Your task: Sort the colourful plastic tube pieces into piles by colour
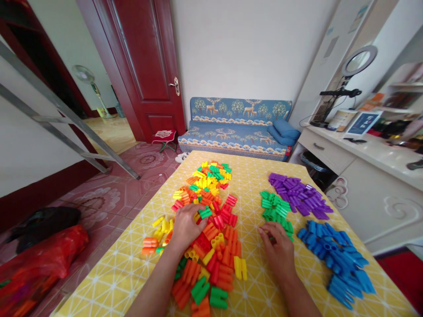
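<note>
Head view: we have a green plastic double-tube block at our left hand's fingertips, above the mixed-colour plastic block pile.
Our left grip seems pinched on it; its long axis runs roughly sideways, one end towards our farther right hand, curled beside the green plastic block heap. Whether that grip holds anything, we cannot tell. Yellow, white-lined table beneath.

The left hand holds a green block above mixed blocks; the right hand is beside a green pile.
</note>
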`<state>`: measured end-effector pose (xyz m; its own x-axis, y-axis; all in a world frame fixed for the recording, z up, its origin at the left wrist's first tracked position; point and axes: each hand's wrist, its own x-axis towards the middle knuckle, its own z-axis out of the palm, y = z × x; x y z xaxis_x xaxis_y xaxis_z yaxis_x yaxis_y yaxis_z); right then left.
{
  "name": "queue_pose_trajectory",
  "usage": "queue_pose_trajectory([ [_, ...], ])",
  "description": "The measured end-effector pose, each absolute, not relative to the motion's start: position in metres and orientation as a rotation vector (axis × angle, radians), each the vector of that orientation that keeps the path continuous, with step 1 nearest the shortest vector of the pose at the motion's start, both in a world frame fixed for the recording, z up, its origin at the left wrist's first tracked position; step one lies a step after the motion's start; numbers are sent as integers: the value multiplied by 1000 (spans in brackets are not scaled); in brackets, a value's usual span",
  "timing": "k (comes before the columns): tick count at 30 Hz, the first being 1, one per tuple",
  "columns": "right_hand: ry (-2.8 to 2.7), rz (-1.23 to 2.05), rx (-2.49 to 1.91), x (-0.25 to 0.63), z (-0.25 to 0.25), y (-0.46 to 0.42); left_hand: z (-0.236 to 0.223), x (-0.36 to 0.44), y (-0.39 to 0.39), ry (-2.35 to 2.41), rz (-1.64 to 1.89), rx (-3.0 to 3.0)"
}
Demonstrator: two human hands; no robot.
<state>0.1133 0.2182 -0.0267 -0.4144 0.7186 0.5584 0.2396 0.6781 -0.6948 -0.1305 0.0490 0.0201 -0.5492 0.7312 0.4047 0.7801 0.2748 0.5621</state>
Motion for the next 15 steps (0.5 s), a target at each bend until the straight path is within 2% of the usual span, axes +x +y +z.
queue_pose_trajectory([
  [5,-1969,900,-633,89,-8,192,35,-118,43,-2382,-1586,-1481],
  [11,-1917,1460,-460,36,-1,159,40,-97,51,-2338,-1550,-1723],
  [15,-1771,1636,-471,13,-11,164,39,-102,49,-2319,-1569,-1811],
])
